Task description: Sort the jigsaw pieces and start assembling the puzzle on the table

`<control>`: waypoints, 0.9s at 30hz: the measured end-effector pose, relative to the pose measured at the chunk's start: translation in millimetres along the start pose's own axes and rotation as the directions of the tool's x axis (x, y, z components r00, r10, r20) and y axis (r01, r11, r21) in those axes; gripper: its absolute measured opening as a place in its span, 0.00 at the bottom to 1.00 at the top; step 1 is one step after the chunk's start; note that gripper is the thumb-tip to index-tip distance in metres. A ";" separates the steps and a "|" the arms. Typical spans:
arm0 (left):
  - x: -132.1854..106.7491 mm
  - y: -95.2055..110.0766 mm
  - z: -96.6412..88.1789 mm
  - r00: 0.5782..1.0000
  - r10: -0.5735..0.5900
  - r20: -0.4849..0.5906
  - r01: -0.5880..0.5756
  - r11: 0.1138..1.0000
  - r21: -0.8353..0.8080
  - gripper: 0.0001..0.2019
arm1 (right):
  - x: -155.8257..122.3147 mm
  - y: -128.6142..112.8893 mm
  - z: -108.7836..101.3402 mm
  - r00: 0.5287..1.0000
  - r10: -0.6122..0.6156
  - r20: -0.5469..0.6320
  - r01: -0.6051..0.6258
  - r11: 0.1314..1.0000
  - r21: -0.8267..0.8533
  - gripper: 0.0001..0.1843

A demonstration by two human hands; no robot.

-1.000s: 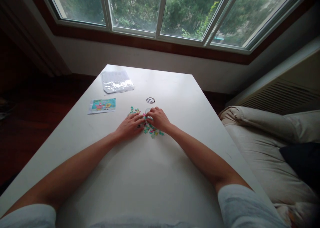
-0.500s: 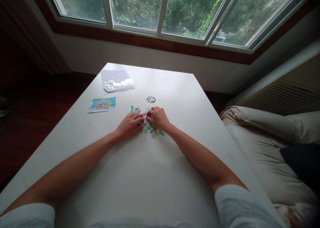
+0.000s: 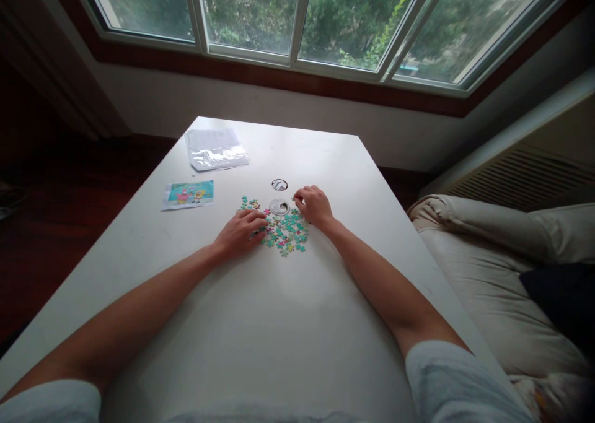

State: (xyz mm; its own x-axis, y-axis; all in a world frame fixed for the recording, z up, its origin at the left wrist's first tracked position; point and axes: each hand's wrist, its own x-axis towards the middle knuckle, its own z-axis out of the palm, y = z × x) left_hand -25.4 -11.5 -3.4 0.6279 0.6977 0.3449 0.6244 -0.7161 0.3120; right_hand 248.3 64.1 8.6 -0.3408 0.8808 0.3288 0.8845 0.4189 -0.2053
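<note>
The pieces lie roughly midway between the table's left and right edges. My left hand rests loosely over some; I cannot tell whether my right hand pinches 1. Expect light, stiff pieces; grip opposite edges.

The smooth desk has a soft sheen; the bag looks glossy plastic, the picture paper, the puzzle pieces matt, the floor dark wood.

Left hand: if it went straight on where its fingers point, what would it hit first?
Most likely the scattered small, flat green, pink and yellow puzzle pieces just beyond the fingers of the left hand; it may already touch some, depth is unclear.
</note>
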 end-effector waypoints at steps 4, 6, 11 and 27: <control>-1.0 -2.3 4.0 0.998 0.028 0.053 -0.029 0.999 0.034 0.19 | -6.9 20.2 3.8 1.000 0.001 -0.012 -0.002 0.999 -0.054 0.09; -0.8 -2.4 4.9 0.998 0.017 0.060 -0.020 0.999 0.043 0.19 | -10.2 23.1 5.9 1.000 -0.021 0.003 0.021 0.999 -0.038 0.09; 0.5 -2.5 5.3 0.999 -0.025 0.039 0.023 0.999 0.049 0.17 | -13.0 23.4 11.4 0.999 -0.029 0.019 0.028 0.998 0.053 0.08; 2.6 0.1 3.7 0.988 0.119 0.095 -0.118 0.993 -0.013 0.21 | -14.9 36.1 17.3 1.000 -0.027 -0.011 0.029 0.926 0.377 0.05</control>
State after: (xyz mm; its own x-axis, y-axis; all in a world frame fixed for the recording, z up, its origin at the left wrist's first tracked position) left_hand -22.0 -9.6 -5.7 0.7390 0.6062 0.2938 0.5395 -0.7938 0.2806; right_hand 279.8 69.9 -19.6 -0.3609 0.8668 0.3442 0.6890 0.4965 -0.5279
